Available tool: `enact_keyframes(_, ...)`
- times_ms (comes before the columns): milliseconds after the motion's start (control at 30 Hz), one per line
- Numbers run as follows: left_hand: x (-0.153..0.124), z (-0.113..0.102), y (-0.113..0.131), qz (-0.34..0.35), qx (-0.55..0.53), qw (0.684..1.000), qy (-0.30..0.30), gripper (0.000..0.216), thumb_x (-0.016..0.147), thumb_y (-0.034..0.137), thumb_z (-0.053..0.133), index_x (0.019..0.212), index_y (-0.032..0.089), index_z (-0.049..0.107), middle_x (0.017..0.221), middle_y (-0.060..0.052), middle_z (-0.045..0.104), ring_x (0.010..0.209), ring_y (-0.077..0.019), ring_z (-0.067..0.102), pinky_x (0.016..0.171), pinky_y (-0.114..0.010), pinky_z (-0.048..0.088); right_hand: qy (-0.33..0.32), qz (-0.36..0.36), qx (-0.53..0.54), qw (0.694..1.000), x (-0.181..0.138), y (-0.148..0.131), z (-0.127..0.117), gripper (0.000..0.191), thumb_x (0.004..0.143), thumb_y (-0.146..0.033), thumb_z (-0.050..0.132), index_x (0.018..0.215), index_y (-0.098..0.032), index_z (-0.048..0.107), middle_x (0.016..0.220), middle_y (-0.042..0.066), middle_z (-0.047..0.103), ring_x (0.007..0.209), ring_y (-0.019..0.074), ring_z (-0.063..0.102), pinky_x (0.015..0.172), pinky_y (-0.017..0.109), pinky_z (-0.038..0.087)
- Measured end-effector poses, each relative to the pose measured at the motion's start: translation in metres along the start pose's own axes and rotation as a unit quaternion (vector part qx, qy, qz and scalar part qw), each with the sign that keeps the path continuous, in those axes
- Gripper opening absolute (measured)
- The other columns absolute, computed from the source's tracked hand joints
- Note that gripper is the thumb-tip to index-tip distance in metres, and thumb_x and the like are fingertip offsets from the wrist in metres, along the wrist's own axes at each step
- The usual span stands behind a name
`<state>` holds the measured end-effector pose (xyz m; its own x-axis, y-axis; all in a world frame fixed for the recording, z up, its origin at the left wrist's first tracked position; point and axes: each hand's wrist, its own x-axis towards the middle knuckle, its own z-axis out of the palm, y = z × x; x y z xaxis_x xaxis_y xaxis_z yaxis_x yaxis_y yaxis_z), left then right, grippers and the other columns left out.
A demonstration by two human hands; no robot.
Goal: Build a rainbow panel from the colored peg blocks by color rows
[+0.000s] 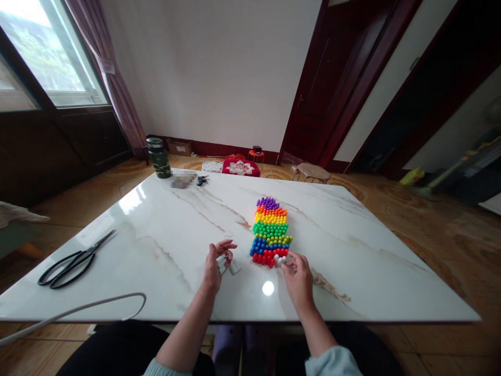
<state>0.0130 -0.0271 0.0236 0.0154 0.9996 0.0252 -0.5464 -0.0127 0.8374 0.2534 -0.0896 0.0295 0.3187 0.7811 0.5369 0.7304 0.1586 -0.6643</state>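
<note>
Rows of glossy round beads [270, 229] lie on the white marble-look table, running from purple at the far end through orange, yellow, green, olive and blue to red. At the near right corner sit a few white beads [278, 258]. My right hand [298, 275] is closed in a pinch against them, thumb and index fingertips together at a white bead. To the left of the beads, my left hand [216, 263] is curled around a pale, whitish object [234, 268], its index finger stretched forward. Fingers partly cover that object, and its kind is unclear.
Black-handled scissors [74, 261] lie at the left, near a pale cable [97, 302]. A camouflage flask [158, 158], a blurred patch [183, 180] and small dark clippers [202, 180] are at the far left. Beyond the table stands a round stool [312, 172].
</note>
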Motion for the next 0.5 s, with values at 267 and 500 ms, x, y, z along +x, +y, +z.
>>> enact_keyframes(267, -0.003, -0.002, -0.004, 0.034, 0.018, 0.999, -0.027, 0.069, 0.084, 0.073, 0.041, 0.109, 0.015, 0.068, 0.102, -0.013, 0.067, 0.077, -0.0154, 0.051, 0.054, -0.022, 0.039, -0.175, -0.064, 0.142, 0.972, -0.027, -0.098, 0.053, 0.038, 0.081, -0.006, 0.050, 0.114, -0.021, 0.059, 0.108, 0.007, 0.062, 0.079, 0.0142, 0.062, 0.077, 0.029, 0.055)
enact_keyframes(500, -0.004, -0.004, -0.003, 0.060, 0.053, 0.997, -0.003, 0.074, 0.084, 0.077, 0.033, 0.108, 0.016, 0.068, 0.113, -0.013, 0.068, 0.109, -0.0269, 0.056, 0.102, -0.041, 0.039, -0.248, -0.012, 0.104, 0.963, -0.022, -0.132, 0.104, 0.048, 0.072, 0.002, 0.046, 0.112, -0.021, 0.061, 0.111, 0.009, 0.058, 0.102, 0.0202, 0.062, 0.091, 0.035, 0.052)
